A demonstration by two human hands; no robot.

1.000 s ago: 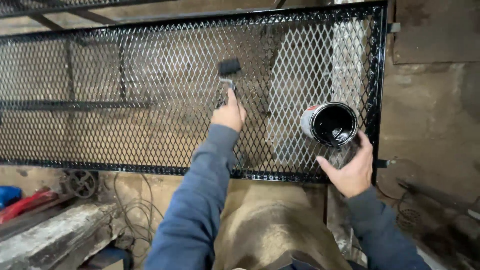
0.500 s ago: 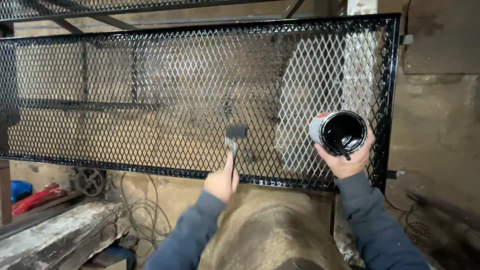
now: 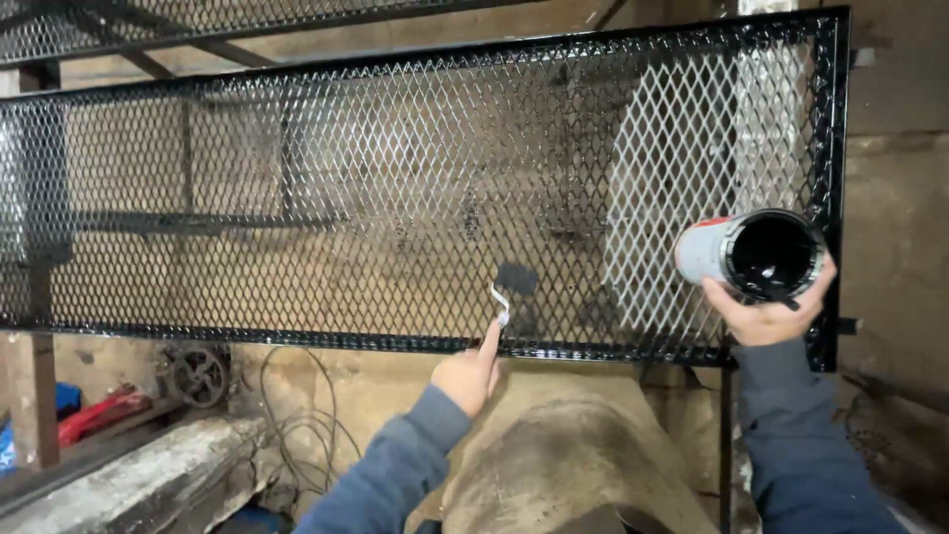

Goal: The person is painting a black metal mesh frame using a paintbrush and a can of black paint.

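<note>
Bare, stained concrete walls back a long panel of black-painted expanded-metal mesh in a black steel frame (image 3: 415, 178), which stands upright across the view. Left hand (image 3: 467, 376), in a blue-grey sleeve, is closed around the handle of a small paint roller with a dark, paint-laden head and a bent metal shank (image 3: 511, 287), its forefinger laid along the handle; the roller head lies against the mesh just above the lower frame rail. Right hand (image 3: 766, 316) is clamped from beneath on a round metal tin of glossy black paint with a pale outer wall (image 3: 756, 255), tilted so that its open mouth faces the camera, close in front of the right end of the mesh. Below the panel lies a rounded brownish mound (image 3: 563, 445). At lower left are a rusty spoked wheel (image 3: 200, 374), loose cables (image 3: 297, 435) and a red object (image 3: 94, 413).
</note>
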